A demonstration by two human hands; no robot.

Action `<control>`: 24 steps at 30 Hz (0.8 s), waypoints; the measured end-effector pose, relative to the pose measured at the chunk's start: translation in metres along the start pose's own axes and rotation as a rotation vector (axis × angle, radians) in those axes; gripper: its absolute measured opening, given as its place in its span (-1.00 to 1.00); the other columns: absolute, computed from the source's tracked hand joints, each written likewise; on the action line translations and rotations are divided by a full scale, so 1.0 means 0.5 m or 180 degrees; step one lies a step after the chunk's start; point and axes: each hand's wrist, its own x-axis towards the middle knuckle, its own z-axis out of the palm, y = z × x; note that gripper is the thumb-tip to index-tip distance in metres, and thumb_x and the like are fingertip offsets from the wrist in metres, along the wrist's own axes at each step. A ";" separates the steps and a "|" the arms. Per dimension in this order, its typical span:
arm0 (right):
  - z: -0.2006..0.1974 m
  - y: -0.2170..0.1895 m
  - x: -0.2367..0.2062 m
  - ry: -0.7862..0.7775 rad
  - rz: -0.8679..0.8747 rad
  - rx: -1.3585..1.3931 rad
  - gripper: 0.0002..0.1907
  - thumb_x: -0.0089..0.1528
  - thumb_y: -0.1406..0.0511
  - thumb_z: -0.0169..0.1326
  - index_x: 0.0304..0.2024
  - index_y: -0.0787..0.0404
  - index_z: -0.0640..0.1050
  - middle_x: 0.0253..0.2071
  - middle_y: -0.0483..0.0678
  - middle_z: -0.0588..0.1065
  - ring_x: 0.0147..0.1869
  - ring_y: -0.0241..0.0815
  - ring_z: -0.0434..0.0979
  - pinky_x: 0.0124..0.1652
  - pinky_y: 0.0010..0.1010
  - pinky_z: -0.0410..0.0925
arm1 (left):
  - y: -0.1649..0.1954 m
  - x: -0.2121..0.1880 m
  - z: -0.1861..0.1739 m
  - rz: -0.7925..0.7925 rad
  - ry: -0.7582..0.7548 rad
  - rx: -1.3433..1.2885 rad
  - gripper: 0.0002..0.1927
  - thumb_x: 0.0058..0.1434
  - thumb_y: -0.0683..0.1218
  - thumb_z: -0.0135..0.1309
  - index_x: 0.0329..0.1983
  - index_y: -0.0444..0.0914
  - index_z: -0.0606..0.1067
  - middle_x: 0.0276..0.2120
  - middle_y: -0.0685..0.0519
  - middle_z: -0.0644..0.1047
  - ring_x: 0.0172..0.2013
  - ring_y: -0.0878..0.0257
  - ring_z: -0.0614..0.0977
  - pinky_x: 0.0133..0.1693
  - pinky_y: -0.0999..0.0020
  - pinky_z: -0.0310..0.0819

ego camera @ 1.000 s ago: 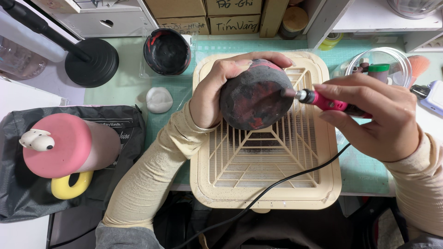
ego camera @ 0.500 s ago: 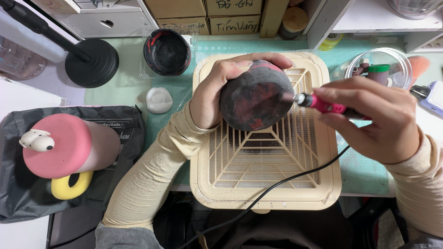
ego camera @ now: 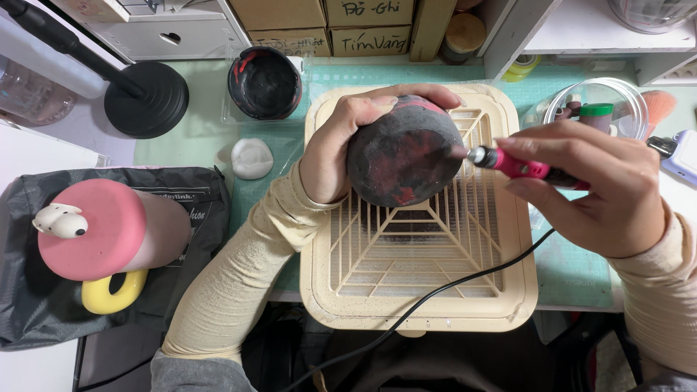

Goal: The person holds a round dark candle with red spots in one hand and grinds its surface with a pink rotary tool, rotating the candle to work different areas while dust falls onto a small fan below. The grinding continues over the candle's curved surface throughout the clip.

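Head view | left grip [ego camera: 330,156] clasps dark ball [ego camera: 403,149] | right grip [ego camera: 595,192] pinches pink rotary tool [ego camera: 519,165], tip seemingly touching ball's right edge

Two hands are at work over one cream slatted grille box [ego camera: 501,290] on the tabletop: one left hand [ego camera: 337,149] and one right hand [ego camera: 602,192]. Above the grille box is one round dark ball with red patches [ego camera: 403,152] and one pink rotary tool [ego camera: 519,165], with one black cord [ego camera: 435,297] trailing across the box. Left of the grille box sit one black bowl [ego camera: 265,82], one white lump [ego camera: 251,157], one black round stand base [ego camera: 149,98], one pink tumbler [ego camera: 109,229], one yellow ring [ego camera: 112,292] and one dark bag [ego camera: 29,305]. Right of it stands one clear glass jar [ego camera: 617,101]. Behind it are three cardboard boxes [ego camera: 367,25].
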 end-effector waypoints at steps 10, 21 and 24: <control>0.012 0.021 -0.015 0.0304 0.0163 0.0382 -0.63 0.12 0.49 0.24 -0.01 0.44 0.52 -0.14 0.16 0.58 -0.18 -0.16 0.63 -0.22 -0.45 0.46 | -0.008 0.006 -0.003 0.0164 0.0163 -0.0317 -0.32 0.46 0.16 -0.28 0.31 -0.53 0.32 0.15 -0.18 0.50 0.08 0.13 0.61 0.23 0.26 0.51; 0.036 0.037 -0.004 -0.0065 -0.0312 0.0341 -0.60 0.15 0.45 0.23 0.05 0.33 0.56 -0.14 0.08 0.61 -0.23 -0.18 0.68 -0.30 -0.46 0.53 | -0.014 0.017 -0.015 0.0227 0.0527 -0.0514 -0.35 0.54 0.22 -0.34 0.30 -0.44 0.32 0.14 -0.15 0.49 0.11 0.09 0.62 0.22 0.10 0.58; 0.041 0.034 -0.006 -0.0081 -0.0301 0.0327 -0.61 0.16 0.44 0.21 0.06 0.32 0.56 -0.13 0.07 0.61 -0.24 -0.19 0.69 -0.30 -0.48 0.52 | -0.015 0.012 -0.016 0.0178 0.0507 -0.0343 -0.37 0.57 0.20 -0.32 0.30 -0.45 0.32 0.03 -0.18 0.54 0.04 0.10 0.64 0.16 0.18 0.58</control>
